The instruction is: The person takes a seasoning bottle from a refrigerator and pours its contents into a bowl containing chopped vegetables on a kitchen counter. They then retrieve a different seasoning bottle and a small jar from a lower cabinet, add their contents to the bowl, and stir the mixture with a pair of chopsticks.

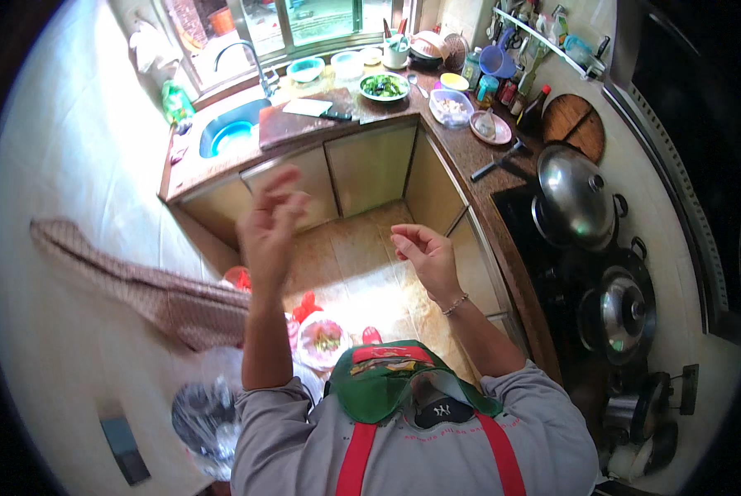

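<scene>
Both my hands are raised over the tiled floor, apart from each other and touching nothing. My left hand (274, 217) is blurred, its fingers partly bent and spread, in front of the cabinet doors. Nothing shows in my right hand (426, 251), whose fingers curl in with the thumb near the fingertips. On the counter ahead, a cleaver (314, 108) with a black handle lies on a dark cutting board (283, 127). Behind it stands a bowl of green vegetables (385, 87). A plastic container of chopped food (451, 108) and a pink plate with garlic (491, 127) are to the right.
A sink (209, 133) holding a blue basin lies at the left. On the right, a lidded wok (575, 192) and a lidded pot (622, 310) stand on the black stove. A lined waste bin (322, 341) is on the floor, and a cloth (184, 304) hangs at the left.
</scene>
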Available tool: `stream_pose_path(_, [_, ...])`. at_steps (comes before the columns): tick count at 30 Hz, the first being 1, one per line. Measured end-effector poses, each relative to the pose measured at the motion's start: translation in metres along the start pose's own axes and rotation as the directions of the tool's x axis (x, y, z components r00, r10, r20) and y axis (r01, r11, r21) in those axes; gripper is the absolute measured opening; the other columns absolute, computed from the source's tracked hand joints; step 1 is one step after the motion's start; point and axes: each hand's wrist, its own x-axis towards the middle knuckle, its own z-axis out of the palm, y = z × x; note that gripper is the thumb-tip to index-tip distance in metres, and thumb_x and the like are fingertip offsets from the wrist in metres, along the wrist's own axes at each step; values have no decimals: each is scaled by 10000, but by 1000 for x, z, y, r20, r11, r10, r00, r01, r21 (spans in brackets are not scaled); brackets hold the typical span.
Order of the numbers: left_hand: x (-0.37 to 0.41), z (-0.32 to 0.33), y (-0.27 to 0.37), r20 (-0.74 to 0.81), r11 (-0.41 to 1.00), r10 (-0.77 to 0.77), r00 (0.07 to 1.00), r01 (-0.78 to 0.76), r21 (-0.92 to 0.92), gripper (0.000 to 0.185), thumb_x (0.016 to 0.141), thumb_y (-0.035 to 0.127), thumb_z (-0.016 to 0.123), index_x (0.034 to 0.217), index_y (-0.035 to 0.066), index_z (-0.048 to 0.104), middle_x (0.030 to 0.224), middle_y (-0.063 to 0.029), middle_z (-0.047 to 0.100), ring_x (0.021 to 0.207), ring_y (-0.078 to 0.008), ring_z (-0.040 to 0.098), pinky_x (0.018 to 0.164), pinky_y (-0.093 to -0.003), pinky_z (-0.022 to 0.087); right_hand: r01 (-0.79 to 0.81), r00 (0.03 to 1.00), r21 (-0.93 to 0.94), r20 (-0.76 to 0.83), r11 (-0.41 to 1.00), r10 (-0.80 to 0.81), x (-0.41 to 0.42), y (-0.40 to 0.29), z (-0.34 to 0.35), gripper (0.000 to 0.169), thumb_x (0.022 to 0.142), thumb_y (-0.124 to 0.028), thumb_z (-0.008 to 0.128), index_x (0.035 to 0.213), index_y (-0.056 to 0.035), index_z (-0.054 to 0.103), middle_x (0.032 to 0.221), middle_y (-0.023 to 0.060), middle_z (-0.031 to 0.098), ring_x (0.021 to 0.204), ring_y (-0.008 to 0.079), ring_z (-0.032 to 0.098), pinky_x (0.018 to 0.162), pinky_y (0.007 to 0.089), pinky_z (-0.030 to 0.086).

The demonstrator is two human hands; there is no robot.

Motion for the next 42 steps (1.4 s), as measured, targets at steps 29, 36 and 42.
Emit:
stream_pose_path(29, [567,145,-528,273,692,-712,647,713,114,463,929,55,554,1377,-21,466,924,-43,590,665,-91,535,619,-239,498,-369,742,168,-538,914,399,660,210,-98,347,955,-157,568,1280,-39,540,930,13,618,702,91,561,613,283,565])
stream_pose_path(36, [608,169,-587,460,615,-738,493,772,159,563,921,50,603,1443,16,393,837,-12,579,630,-86,519,558,-260,507,-355,811,143,-444,924,380,683,203,-115,553,948,-80,567,1466,-122,379,898,-8,633,711,82,602,528,247,541])
stream_pose_path(42, [613,166,-581,405,736,-651,642,665,130,433,890,-23,615,1315,48,578,959,-10,606,676,-98,583,568,-250,502,-210,843,224,-451,952,292,700,197,-114,501,929,12,543,1418,-58,458,1064,32,654,804,85,639,600,231,552])
